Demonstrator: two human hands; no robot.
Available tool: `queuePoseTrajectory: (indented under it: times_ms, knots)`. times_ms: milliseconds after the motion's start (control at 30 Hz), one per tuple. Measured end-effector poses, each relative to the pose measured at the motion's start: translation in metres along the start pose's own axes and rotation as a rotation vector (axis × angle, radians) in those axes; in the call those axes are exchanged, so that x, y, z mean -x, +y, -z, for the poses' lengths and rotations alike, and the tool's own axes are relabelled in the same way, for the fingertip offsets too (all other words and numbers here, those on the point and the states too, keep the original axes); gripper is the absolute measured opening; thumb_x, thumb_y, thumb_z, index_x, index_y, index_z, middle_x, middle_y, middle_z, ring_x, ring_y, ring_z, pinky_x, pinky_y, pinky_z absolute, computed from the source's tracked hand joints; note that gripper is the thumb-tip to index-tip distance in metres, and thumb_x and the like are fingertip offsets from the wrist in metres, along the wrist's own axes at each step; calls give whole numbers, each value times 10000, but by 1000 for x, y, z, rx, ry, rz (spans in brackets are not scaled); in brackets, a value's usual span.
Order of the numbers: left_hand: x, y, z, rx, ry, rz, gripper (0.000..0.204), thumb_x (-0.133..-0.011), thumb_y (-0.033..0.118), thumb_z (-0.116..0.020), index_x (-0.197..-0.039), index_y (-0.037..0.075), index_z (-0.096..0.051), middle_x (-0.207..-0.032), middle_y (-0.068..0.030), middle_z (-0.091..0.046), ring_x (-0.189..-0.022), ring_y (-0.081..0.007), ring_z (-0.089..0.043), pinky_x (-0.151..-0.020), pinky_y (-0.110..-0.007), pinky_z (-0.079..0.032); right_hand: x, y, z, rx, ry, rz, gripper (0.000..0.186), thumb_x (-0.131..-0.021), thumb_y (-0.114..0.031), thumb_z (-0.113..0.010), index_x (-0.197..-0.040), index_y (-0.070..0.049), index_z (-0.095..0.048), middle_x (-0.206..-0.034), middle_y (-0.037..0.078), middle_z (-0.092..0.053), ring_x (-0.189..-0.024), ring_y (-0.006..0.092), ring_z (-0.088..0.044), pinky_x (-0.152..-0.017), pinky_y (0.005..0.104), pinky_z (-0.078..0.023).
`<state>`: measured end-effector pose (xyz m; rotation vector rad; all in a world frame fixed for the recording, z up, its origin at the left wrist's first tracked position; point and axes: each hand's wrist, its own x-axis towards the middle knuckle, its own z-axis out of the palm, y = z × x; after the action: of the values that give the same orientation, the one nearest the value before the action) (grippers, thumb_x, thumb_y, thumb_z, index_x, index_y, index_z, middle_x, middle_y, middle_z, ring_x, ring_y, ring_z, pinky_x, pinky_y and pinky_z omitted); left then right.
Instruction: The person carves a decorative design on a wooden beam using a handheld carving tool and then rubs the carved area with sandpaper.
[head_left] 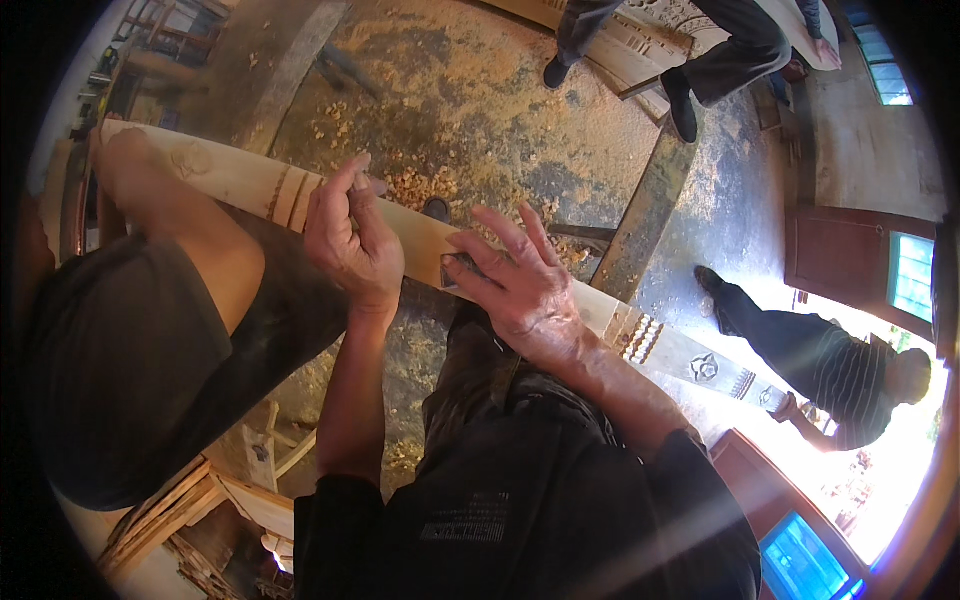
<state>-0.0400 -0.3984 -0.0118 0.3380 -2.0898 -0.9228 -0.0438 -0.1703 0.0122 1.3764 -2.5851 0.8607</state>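
A long, pale carved board [695, 362] runs diagonally across the view under my hands, with carved bands and motifs. My left hand [352, 238] is closed at the board, its fingers curled around something I cannot make out. My right hand [525, 295] lies over the board with its fingers spread; a small dark shape shows beneath its fingertips, too hidden to tell. A person at the left has a hand and forearm [180, 205] at the board's upper end. Another person [860, 375], in a dark striped top, has a hand at the board's lower right end.
A third person's legs [730, 60] show at the top beside other carved boards [645, 40]. Wood shavings [410, 180] cover the floor, crossed by beams [640, 215]. Wooden shutters [840, 260] and a bright doorway are at the right; wood pieces [170, 510] lie at the lower left.
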Motion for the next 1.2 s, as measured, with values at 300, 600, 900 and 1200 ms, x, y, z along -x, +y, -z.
queuePoseTrajectory:
  times_ms: [300, 600, 900, 1200]
  knots:
    - [2, -4, -1, 29, -1, -22, 238, -1115, -16, -653, -1284, 54, -807, -904, -97, -769, -825, -234, -755, -711, -369, -556, 21, -6, -1, 69, 32, -51, 429, -849, -101, -783, -1273, -40, -803, -1451, 131, -732, -1597, 366, -537, -1331, 697, -388]
    - [-1, 0, 2, -46, -44, -17, 257, -1100, -31, -660, -1288, 58, -810, -903, -88, -777, -838, -246, -756, -750, -374, -568, 17, -12, 2, 102, 51, -70, 442, -808, -73, -780, -1246, -26, -818, -1432, 132, -744, -1558, 374, -577, -1317, 683, -418]
    - [0, -6, 1, -5, -32, -31, 288, -1064, -59, -653, -1270, 57, -818, -901, -94, -779, -835, -261, -752, -758, -387, -575, 17, -12, 0, 104, 57, -77, 453, -846, -106, -769, -1286, -6, -798, -1470, 127, -728, -1583, 365, -550, -1323, 684, -409]
    - [-1, -1, 2, -22, -51, -33, 340, -1030, -88, -632, -1281, 50, -814, -900, -92, -781, -825, -284, -742, -758, -398, -579, 28, -8, 0, 88, 88, -77, 464, -759, -35, -775, -1216, -57, -848, -1385, 98, -783, -1519, 371, -611, -1309, 662, -441]
